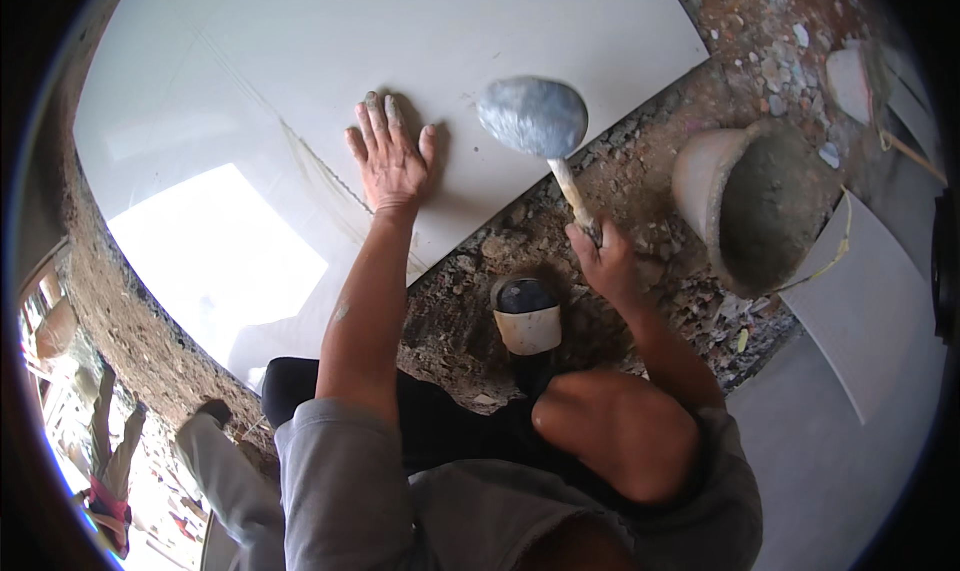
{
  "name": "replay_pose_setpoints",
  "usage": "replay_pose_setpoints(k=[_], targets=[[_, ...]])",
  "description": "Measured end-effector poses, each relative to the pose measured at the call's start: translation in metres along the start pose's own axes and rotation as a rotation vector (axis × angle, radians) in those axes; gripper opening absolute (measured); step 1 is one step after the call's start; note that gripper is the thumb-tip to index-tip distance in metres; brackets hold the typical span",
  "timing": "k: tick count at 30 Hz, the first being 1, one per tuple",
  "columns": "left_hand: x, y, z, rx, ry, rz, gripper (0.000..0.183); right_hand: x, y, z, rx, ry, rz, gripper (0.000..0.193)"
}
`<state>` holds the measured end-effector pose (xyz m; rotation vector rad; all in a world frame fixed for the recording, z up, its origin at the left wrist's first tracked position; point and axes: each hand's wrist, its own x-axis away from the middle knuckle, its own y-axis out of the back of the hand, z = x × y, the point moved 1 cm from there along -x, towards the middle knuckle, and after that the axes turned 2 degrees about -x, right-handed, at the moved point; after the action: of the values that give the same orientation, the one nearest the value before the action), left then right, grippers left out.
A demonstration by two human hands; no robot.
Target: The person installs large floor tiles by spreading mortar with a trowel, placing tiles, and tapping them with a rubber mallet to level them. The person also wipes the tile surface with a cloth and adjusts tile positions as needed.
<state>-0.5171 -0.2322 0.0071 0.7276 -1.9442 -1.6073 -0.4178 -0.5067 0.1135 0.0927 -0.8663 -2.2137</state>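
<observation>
My left hand (393,163) lies flat on a large white glossy floor tile (360,41), its fingers spread and dusted with pale dirt. In my right hand (608,263) is the handle of a rubber mallet (533,118). The mallet's rounded grey head appears over the tile near its right edge, slightly blurred; whether it touches the surface I cannot tell. A smeared line of greyish mortar (325,171) runs across the white surface by my left wrist.
A mortar-crusted bucket (715,196) lies tipped at the right on rubble-strewn ground (740,71). Beside it is a loose tile piece (870,311). My sandalled foot (528,316) rests on rough soil below the mallet. Grey pipe-like shape (225,471) stands at lower left.
</observation>
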Motion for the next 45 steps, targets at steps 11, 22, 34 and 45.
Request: replay_pose_setpoints(k=[11, 22, 34, 45], targets=[[-0.011, 0.011, 0.004, 0.014, 0.328, 0.032, 0.085, -0.147, -0.062, 0.063, 0.215, 0.267, 0.140, 0.027], [-0.007, 0.012, 0.004, 0.056, 0.309, -0.025, 0.085, -0.157, -0.086, 0.077, 0.132, 0.349, -0.010, 0.037], [0.035, 0.002, 0.028, 0.043, 0.012, -0.054, 0.081, -0.056, -0.026, 0.014, 0.043, 0.181, -0.040, 0.028], [0.235, 0.011, 0.011, 0.102, -0.266, 0.360, 0.079, 0.047, -0.043, -0.044, 0.023, -0.053, -0.171, 0.036]])
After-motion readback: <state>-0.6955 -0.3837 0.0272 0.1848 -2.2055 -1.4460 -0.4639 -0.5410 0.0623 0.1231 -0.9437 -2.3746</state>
